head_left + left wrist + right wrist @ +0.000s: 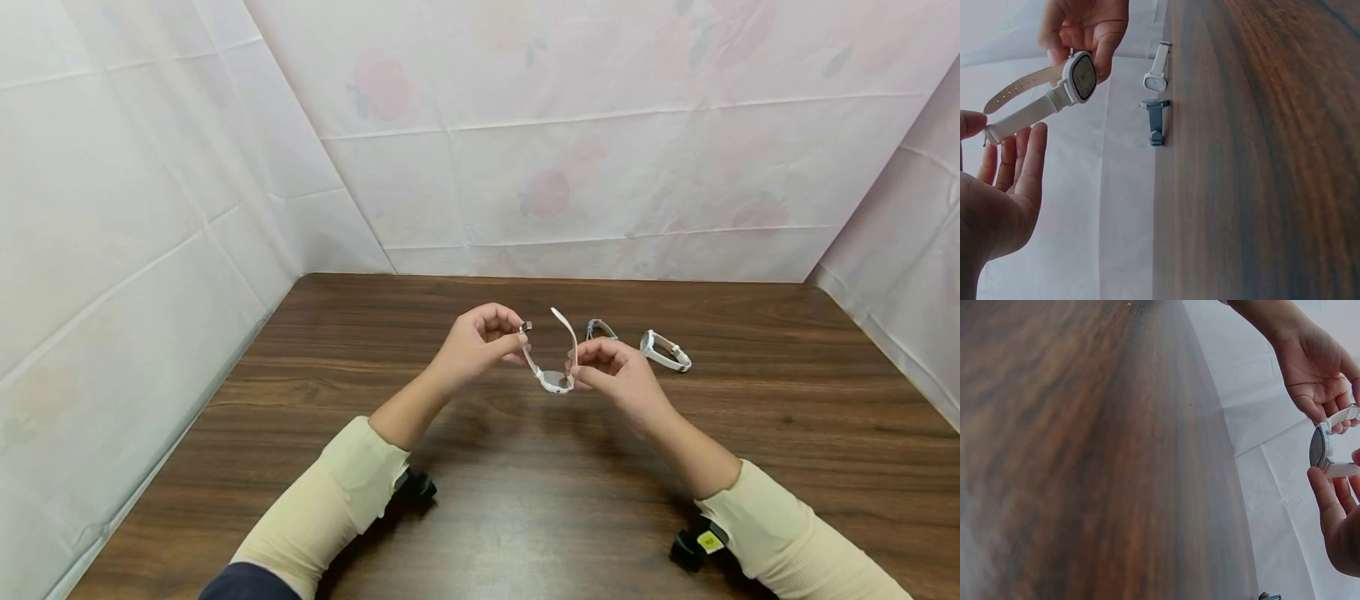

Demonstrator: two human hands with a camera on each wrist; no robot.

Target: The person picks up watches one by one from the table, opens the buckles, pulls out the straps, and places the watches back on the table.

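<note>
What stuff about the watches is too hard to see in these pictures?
- The time on the held white watch: dial too small and angled, left wrist view.
- Its buckle end: covered by the left hand, head view.
- The grey watch: partly behind the right hand, head view.
- The other white watch on the table: face too small to read.

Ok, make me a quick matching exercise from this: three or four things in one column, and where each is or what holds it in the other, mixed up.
1. white watch
2. grey-blue watch
3. second white watch
4. left hand

a. lying on the table, farthest right
b. pinching the buckle end of a strap
c. held up between both hands
d. lying on the table behind the right hand

Pairs: 1-c, 2-d, 3-a, 4-b
</note>
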